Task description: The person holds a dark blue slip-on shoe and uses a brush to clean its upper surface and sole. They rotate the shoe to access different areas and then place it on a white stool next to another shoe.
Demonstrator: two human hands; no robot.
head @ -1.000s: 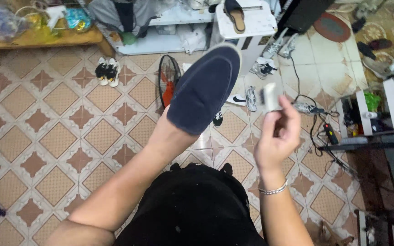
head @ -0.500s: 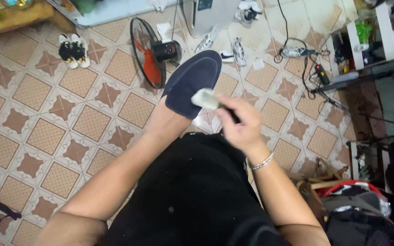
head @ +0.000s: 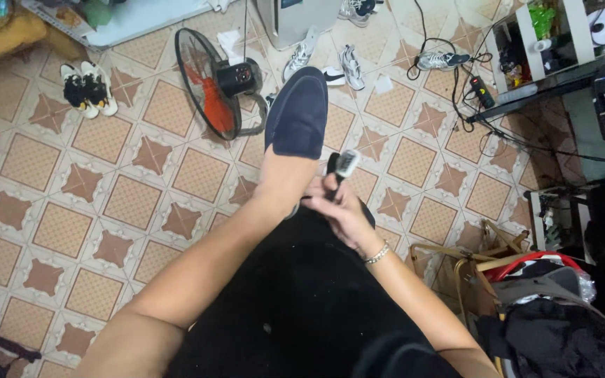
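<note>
A tiled floor with a brown diamond pattern fills the view, cluttered along its far edge. Held out above it is a dark blue shoe, a suede-looking loafer worn like a glove on the left hand; that hand is hidden inside the shoe, so how it is curled cannot be told. Just beside the shoe's heel, the right hand is closed around the dark handle of a small brush, its pale head pointing up toward the shoe and not quite touching it.

To brush well, I judge the shoe should be kept steady and the strokes light and in one direction along the nap.

Behind the shoe, a floor fan lies tilted on the tiles. Left of the fan sits a pair of black and white sneakers; past the shoe's toe lie more loose sneakers. Well right of the shoe, cables trail toward a shelf.
</note>
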